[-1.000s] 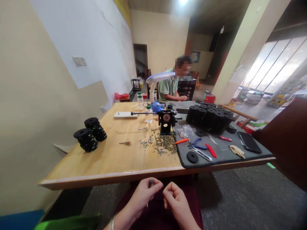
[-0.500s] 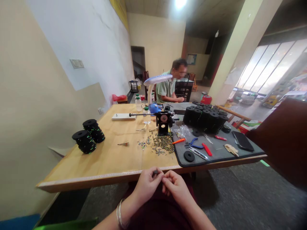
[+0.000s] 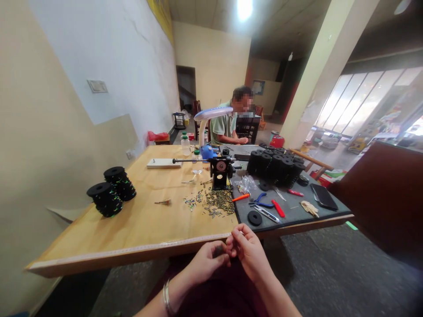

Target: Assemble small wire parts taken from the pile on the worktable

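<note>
My left hand [image 3: 209,263] and my right hand [image 3: 247,252] meet in front of the table's near edge, fingertips almost touching. Thumb and fingers of each are pinched together; whatever lies between them is too small to make out. Beyond them on the wood is a heap of small dark and yellowish pieces [image 3: 220,201], with tiny coloured bits [image 3: 192,200] to its left. Behind the heap stands a small black hand-cranked device [image 3: 220,171] with a dial and a long rod pointing left. A black foam disc [image 3: 254,218] lies close to my right hand, on the grey mat [image 3: 241,212].
Two black spools [image 3: 105,200] with green bits stand at the left. On the mat are blue pliers [image 3: 262,200], a utility knife [image 3: 267,214], a phone [image 3: 324,196] and many black spools [image 3: 274,165]. A desk lamp [image 3: 208,149] stands behind; a person [image 3: 224,127] sits beyond it.
My right hand has risen a little and now sits higher than my left, which has dropped slightly. The view has shifted a little to the right. Objects on the table stay in place.
</note>
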The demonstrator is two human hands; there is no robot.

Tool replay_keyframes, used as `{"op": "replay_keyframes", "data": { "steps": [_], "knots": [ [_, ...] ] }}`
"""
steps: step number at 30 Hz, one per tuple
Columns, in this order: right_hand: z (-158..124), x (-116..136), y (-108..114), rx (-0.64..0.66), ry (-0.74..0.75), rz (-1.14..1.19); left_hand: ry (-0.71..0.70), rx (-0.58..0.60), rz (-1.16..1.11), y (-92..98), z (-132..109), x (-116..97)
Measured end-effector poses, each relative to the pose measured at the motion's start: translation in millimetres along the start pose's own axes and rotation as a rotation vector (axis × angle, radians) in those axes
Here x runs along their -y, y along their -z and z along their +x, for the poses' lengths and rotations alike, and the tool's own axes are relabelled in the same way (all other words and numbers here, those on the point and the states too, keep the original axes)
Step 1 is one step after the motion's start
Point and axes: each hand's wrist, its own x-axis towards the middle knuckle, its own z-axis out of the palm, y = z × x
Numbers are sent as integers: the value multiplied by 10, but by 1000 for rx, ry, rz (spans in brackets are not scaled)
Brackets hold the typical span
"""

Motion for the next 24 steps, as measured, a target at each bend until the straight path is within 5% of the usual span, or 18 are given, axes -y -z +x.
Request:
{"op": "replay_keyframes", "data": {
  "steps": [7,12,24],
  "knots": [
    [31,-17,117,-138,16,50,129,-17,0,21,-54,25],
    [36,-41,131,-192,24,54,69,-45,58,17,-87,67],
    [89,-77,110,-165,63,77,53,-90,144,15,-141,49]
  ]
}}
